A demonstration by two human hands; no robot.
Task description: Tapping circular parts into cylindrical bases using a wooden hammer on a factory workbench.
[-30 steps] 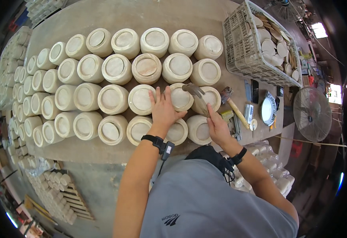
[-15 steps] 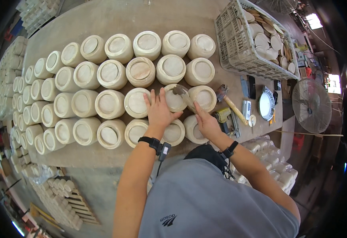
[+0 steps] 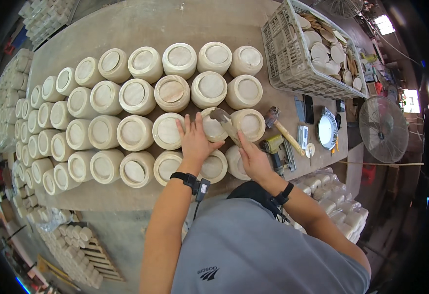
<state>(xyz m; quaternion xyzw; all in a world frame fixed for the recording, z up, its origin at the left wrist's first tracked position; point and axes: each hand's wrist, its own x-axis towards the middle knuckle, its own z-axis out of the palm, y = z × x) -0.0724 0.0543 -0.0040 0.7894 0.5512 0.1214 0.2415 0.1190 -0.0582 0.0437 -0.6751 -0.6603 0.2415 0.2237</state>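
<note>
Rows of pale, rounded wooden pots, each with a round disc set in its top, stand on the table. My left hand (image 3: 196, 141) rests with fingers spread on one pot (image 3: 214, 126), its fingertips beside the neighbouring pot (image 3: 167, 131). In my right hand (image 3: 254, 158) is a putty knife (image 3: 228, 123), its flat metal blade slanting over the top of the pot under my left hand. The blade's tip lies at the disc's far edge; whether it touches I cannot tell. My right fingers wrap round the handle and hide most of it.
A plastic crate (image 3: 293, 73) of loose wooden discs stands at the far right. Nearer lie a hammer (image 3: 288, 134), a nail gun (image 3: 274, 146) and a foil-edged bowl (image 3: 327, 130). A fan (image 3: 383, 130) stands beyond the table's right edge; wrapped stacks (image 3: 329, 196) sit below.
The putty knife's blade has shifted slightly on the same pot and turned a little. My left hand stays in place on it. The whole view has tilted slightly.
</note>
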